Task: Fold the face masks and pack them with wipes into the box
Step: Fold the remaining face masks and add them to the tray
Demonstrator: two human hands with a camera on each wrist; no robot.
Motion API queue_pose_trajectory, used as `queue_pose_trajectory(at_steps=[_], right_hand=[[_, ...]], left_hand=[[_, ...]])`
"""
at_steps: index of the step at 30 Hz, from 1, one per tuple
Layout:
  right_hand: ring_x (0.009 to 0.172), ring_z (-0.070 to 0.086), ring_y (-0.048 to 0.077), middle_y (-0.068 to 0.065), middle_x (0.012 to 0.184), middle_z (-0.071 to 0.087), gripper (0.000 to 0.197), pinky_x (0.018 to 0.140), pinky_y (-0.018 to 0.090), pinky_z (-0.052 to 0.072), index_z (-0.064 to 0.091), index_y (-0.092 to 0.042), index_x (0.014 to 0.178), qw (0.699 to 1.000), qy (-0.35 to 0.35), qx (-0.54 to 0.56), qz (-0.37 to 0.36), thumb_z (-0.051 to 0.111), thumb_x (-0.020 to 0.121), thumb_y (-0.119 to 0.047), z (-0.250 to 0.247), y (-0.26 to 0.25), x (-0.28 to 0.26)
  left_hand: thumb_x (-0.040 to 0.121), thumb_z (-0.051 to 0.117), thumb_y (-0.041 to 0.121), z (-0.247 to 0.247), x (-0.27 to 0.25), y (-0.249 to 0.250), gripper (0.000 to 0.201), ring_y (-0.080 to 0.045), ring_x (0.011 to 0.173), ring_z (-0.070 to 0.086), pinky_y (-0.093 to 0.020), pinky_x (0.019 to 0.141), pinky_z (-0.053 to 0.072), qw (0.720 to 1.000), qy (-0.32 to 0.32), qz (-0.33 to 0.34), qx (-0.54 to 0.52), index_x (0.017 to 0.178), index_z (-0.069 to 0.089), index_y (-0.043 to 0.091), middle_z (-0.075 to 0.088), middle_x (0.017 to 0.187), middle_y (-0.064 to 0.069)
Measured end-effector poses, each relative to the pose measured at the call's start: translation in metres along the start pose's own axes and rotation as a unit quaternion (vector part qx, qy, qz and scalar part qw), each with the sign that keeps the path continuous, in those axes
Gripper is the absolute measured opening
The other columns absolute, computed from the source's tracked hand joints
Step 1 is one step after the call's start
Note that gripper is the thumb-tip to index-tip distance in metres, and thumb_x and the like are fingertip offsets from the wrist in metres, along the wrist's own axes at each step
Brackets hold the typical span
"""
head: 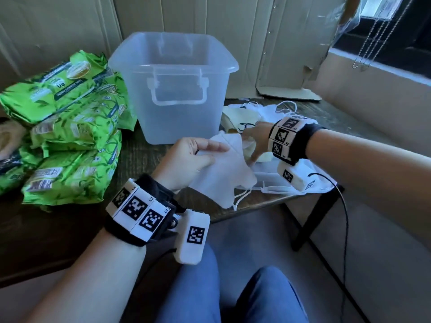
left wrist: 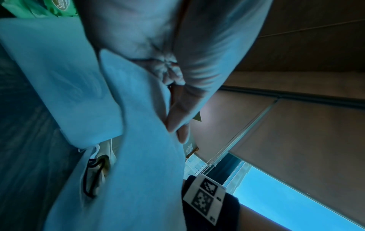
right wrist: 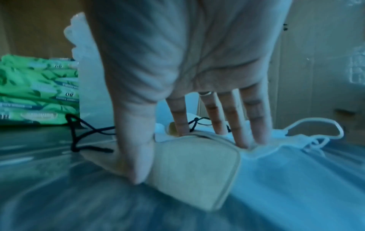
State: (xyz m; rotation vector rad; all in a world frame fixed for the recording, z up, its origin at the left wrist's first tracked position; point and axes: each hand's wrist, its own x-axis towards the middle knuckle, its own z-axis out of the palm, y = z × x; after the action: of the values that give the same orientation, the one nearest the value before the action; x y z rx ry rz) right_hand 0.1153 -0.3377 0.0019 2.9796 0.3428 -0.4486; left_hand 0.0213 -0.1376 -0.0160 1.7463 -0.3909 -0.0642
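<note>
My left hand (head: pixel 208 152) pinches a white face mask (head: pixel 224 176) just above the table's front edge, its ear loops hanging down. In the left wrist view the curled fingers (left wrist: pixel 177 112) clamp the same white mask (left wrist: pixel 138 164). My right hand (head: pixel 251 144) reaches into the pile of masks (head: pixel 268 110) right of the box. There, its straight fingers (right wrist: pixel 245 125) and thumb span a cream mask (right wrist: pixel 193 168) with black ear loops and touch it. The translucent box (head: pixel 172 89) stands open at mid table. Green wipe packs (head: pixel 65 127) are stacked to its left.
The dark wooden table (head: pixel 140 159) ends close in front of the masks. Flat white masks (head: pixel 275 183) lie under my right wrist. Cardboard sheets (head: pixel 291 66) lean on the wall behind. A black cable (head: pixel 345 217) hangs off the table's right side.
</note>
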Motion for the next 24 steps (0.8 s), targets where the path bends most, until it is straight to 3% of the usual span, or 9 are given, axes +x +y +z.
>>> queue_pose_trajectory(at_steps=[3,6,9,11,14,16,20,22,24], right_hand=[[0.099,0.055,0.021,0.0,0.105,0.064,0.048,0.081,0.03,0.043,0.059,-0.017,0.114,0.998,0.006,-0.064,-0.014,0.073,0.074,-0.04,-0.003,-0.004,0.011],[0.08,0.053,0.022,-0.003,0.069,0.054,0.022,0.063,0.026,0.04,0.065,-0.015,0.087,0.997,0.035,-0.062,0.005,0.069,0.079,-0.034,-0.006,-0.01,0.02],[0.088,0.059,0.025,0.0,0.091,0.067,0.027,0.073,0.029,0.048,0.07,-0.015,0.096,0.998,0.061,-0.023,0.026,0.064,0.082,-0.038,-0.016,-0.007,0.011],[0.094,0.059,0.027,0.008,0.1,0.067,0.03,0.077,0.029,0.044,0.07,-0.01,0.101,0.99,0.13,0.05,0.03,0.059,0.086,-0.034,-0.026,-0.003,-0.009],[0.091,0.055,0.032,0.017,0.095,0.063,0.026,0.072,0.03,0.04,0.067,-0.004,0.098,0.945,0.269,0.183,0.041,0.059,0.088,-0.026,-0.036,0.002,-0.051],[0.092,0.055,0.033,0.02,0.094,0.064,0.021,0.074,0.032,0.041,0.065,-0.003,0.091,0.91,0.34,0.234,0.047,0.058,0.087,-0.022,-0.035,0.003,-0.071],[0.07,0.045,0.023,0.006,0.069,0.052,0.015,0.059,0.027,0.027,0.055,-0.009,0.073,0.891,0.356,0.279,0.028,0.058,0.086,-0.015,-0.015,-0.015,-0.094],[0.06,0.044,0.016,-0.005,0.06,0.048,0.012,0.054,0.017,0.032,0.061,-0.008,0.074,0.887,0.351,0.3,0.008,0.062,0.083,-0.015,-0.002,-0.028,-0.102],[0.057,0.045,0.005,-0.012,0.061,0.049,0.015,0.058,0.008,0.035,0.066,-0.01,0.077,0.887,0.327,0.324,-0.029,0.063,0.084,-0.023,0.011,-0.038,-0.107]], left_hand=[[0.086,0.052,-0.009,0.003,0.001,0.004,0.042,0.0,0.097,0.061,-0.019,0.095,0.042,1.0,-0.001,-0.003,0.009,0.083,0.071,0.029,0.069,0.094,0.016],[0.086,0.054,-0.006,0.005,0.0,0.003,0.043,-0.007,0.094,0.062,-0.031,0.098,0.044,1.0,0.009,-0.019,0.006,0.081,0.073,0.032,0.071,0.093,0.013],[0.086,0.056,-0.002,0.006,-0.004,0.002,0.038,-0.006,0.099,0.061,-0.029,0.101,0.041,0.999,0.036,-0.026,0.001,0.082,0.072,0.032,0.07,0.098,0.011],[0.086,0.057,0.0,0.006,-0.007,0.001,0.031,-0.003,0.102,0.059,-0.022,0.1,0.039,0.997,0.065,-0.028,-0.016,0.083,0.071,0.028,0.069,0.099,0.011],[0.088,0.058,0.006,0.006,-0.006,-0.002,0.023,-0.003,0.1,0.058,-0.013,0.088,0.038,0.993,0.111,-0.035,-0.034,0.081,0.071,0.023,0.069,0.099,0.007],[0.089,0.06,0.014,0.012,-0.003,-0.002,0.016,-0.008,0.097,0.058,-0.016,0.083,0.038,0.991,0.124,-0.04,-0.043,0.08,0.073,0.016,0.069,0.094,0.001],[0.066,0.064,0.049,0.032,-0.001,0.007,0.031,-0.019,0.1,0.062,-0.034,0.093,0.043,0.985,0.119,-0.036,-0.12,0.073,0.077,0.021,0.071,0.093,0.0],[0.062,0.064,0.056,0.04,-0.001,0.011,0.039,-0.022,0.109,0.061,-0.04,0.103,0.042,0.977,0.11,-0.027,-0.181,0.085,0.077,0.026,0.071,0.107,-0.001],[0.069,0.065,0.054,0.043,-0.003,0.012,0.042,-0.022,0.108,0.062,-0.043,0.103,0.042,0.973,0.091,-0.019,-0.209,0.092,0.076,0.02,0.071,0.108,-0.006]])
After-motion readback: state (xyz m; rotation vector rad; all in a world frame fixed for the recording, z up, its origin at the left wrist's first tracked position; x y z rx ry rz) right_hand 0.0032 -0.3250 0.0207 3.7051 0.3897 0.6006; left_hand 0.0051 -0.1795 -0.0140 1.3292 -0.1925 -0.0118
